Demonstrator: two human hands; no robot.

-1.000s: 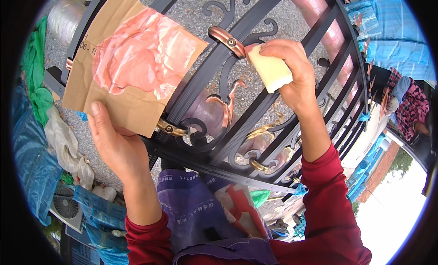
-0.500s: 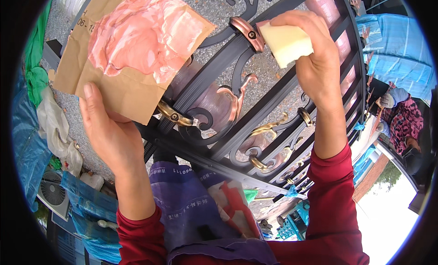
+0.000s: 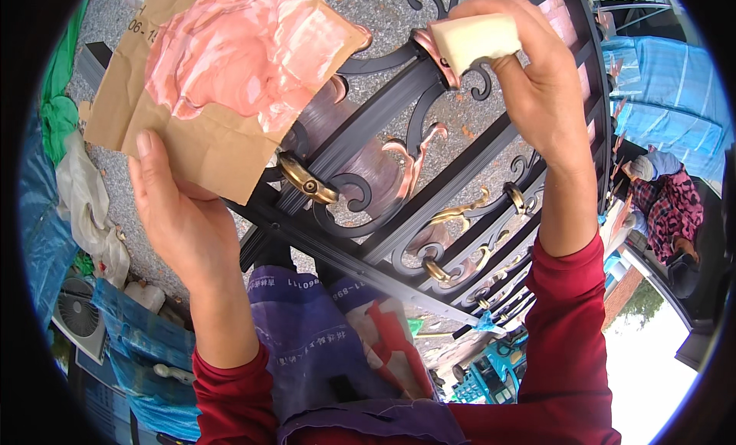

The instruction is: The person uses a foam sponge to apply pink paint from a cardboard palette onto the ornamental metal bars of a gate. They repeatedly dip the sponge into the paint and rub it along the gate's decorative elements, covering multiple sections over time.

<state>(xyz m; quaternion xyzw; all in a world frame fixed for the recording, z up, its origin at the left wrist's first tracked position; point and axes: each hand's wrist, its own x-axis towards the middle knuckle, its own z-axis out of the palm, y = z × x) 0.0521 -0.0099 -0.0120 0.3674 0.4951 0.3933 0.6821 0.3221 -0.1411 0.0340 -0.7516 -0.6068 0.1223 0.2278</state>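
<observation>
My left hand point(image 3: 186, 223) grips the lower edge of a piece of brown cardboard point(image 3: 218, 160), thumb on top. Wet copper-pink paint point(image 3: 230, 58) is smeared thickly across the board. In my right hand point(image 3: 546, 92) is a pale yellow sponge block point(image 3: 477, 39), pinched between thumb and fingers. The sponge is at a copper-coloured collar point(image 3: 438, 55) on a black metal fence panel point(image 3: 441, 190) and overlaps part of it; whether they touch I cannot tell. A brass-coloured collar point(image 3: 307, 180) and copper-tinted scroll tips point(image 3: 414, 173) show lower on the panel.
Another person in a pink-and-black checked top point(image 3: 675, 207) is at the right. Blue sheeting point(image 3: 675, 85) hangs beyond. On the left are green cloth point(image 3: 57, 123), pale plastic sheeting point(image 3: 83, 192) and a white fan unit point(image 3: 80, 311). Grey ground shows between the bars.
My right hand has moved up with the sponge, from beside the copper-coloured collar to over its edge. The cardboard in my left hand has shifted slightly left.
</observation>
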